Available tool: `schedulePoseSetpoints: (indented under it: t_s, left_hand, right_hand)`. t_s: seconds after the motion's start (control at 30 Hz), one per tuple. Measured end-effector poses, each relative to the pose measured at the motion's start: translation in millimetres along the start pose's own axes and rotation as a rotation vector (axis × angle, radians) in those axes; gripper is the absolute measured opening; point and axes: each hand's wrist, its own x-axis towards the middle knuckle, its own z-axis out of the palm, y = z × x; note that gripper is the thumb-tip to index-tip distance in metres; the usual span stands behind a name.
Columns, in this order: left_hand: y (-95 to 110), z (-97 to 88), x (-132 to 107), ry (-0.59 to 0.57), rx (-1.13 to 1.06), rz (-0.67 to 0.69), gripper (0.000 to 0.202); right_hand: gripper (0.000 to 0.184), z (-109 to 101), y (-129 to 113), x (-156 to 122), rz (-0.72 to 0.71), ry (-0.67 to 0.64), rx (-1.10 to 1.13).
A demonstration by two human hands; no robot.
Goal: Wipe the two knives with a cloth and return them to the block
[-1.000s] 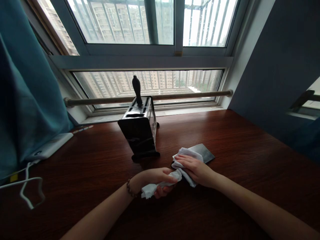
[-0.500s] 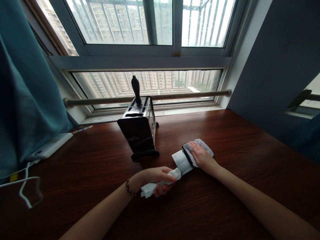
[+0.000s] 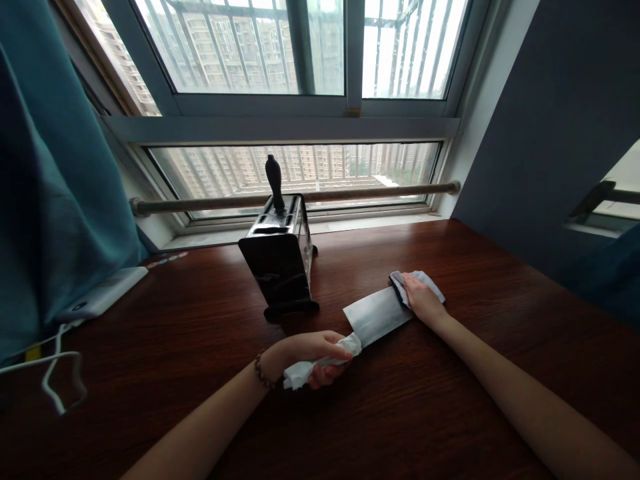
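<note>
Steel blade (image 3: 379, 317): slip risk

Block (image 3: 275, 273) left. Left hand (image 3: 317, 348), curled firmly, holds paper wrap (image 3: 299, 375); loose paper could let the blade, low over table (image 3: 370, 253) between both hands, twist. Right hand (image 3: 423, 299), closed over cloth (image 3: 433, 285) at far end, might get nicked if cloth bunches.

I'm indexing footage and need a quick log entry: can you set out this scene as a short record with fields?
Left hand: the left hand is closed around a white wrap; whatever is under it is hidden
Right hand: the right hand lies on a pale cloth
Blade: a broad metal blade runs from the wrap to the cloth, which covers its far end
Surface: brown wooden table
Beside: black knife block, one dark handle upright in its top
Background: window, blue curtain
</note>
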Motion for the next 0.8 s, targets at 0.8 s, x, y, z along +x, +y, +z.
schedulePoseSetpoints:
  t_s: [0.8]
  left_hand:
    - [-3.1, -4.2, 1.8, 0.043, 0.058, -0.019, 0.029]
  right_hand:
    - [0.039, -33.3, -109.0, -24.4, -0.546, -0.328, 0.327]
